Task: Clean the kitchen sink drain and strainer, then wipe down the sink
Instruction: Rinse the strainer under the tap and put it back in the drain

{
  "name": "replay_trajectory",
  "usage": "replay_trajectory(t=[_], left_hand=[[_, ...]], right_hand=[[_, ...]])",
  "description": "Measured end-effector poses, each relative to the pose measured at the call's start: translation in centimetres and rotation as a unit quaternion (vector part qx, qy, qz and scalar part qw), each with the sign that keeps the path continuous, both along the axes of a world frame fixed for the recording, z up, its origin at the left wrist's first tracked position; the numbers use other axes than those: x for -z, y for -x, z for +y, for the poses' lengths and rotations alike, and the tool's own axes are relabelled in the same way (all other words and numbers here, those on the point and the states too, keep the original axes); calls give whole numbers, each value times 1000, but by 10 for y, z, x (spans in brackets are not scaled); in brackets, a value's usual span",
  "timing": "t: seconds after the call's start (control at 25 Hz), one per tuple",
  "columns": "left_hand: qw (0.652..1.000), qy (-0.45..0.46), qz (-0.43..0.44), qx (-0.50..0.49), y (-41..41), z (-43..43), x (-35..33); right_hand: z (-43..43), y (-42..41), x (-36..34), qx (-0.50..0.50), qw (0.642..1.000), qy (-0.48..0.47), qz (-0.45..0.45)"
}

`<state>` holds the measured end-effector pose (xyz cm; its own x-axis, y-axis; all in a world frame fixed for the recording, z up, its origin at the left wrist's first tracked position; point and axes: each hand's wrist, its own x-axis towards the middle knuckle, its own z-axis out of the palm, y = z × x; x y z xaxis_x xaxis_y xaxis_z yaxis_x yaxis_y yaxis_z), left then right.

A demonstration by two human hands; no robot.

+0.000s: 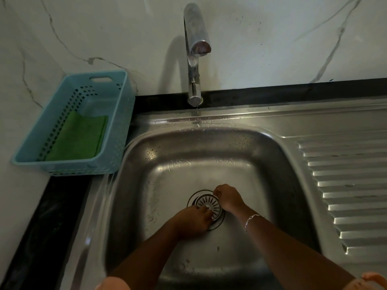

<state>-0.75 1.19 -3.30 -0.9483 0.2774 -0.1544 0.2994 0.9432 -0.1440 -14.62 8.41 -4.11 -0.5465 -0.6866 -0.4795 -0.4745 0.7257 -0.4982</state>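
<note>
Wall (272, 38): white marble-look slab, grey veining, few dark specks (same finish wraps round left side). Glossy black countertop (272, 94): narrow strip along wall base, continues down left edge. Light-blue perforated plastic basket (104, 97) on left counter, tucked into wall corner. Chrome faucet (193, 65) rises from back strip, soft shadow on wall to its left. Light dim, cool; metal highlights muted.
</note>
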Motion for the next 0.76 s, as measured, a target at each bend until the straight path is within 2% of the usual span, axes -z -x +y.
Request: replay_trajectory(t=[0.28, 0.56, 0.76], left_hand=[[998, -4, -60, 21, 1, 0, 15], [997, -3, -68, -38, -3, -1, 18], [981, 3, -176, -83, -8, 4, 22]], right_hand=[[0, -6, 11, 14, 1000, 5, 14], [1, -11, 9, -17, 999, 9, 34], [7, -19, 6, -50, 998, 8, 30]])
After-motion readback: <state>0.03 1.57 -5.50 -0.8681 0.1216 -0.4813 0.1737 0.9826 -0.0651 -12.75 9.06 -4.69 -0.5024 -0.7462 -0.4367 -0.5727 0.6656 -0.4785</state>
